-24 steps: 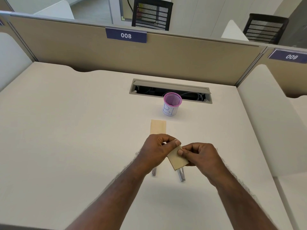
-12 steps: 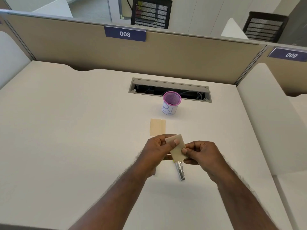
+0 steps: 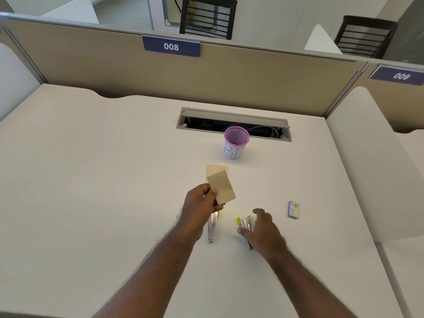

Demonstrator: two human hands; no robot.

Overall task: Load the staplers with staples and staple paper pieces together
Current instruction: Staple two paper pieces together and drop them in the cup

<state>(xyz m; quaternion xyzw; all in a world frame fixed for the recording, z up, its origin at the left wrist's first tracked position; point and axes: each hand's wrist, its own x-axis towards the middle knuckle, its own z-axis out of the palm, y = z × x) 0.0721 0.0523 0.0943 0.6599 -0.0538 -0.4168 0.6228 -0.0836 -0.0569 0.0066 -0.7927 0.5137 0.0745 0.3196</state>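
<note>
The right hand [image 3: 259,228] let go of the paper [image 3: 222,189] and reached, fingers spread, for the stapler [image 3: 246,227]; the left hand [image 3: 202,203] kept pinching the paper, ready for stapling.

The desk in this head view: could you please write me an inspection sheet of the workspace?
Surface: cream desk, bare areas look clean.
Job's things: two staplers, left stapler and right stapler, lying opened out; staple box at right; tan paper piece held up, another paper piece flat behind it.
Clutter: pink mesh cup.
Grips: left hand pinches the held paper; right hand open over the right stapler.
Cables: some inside the open desk cable hatch.
Surroundings: partition with 008 sign; mesh chairs beyond.
</note>
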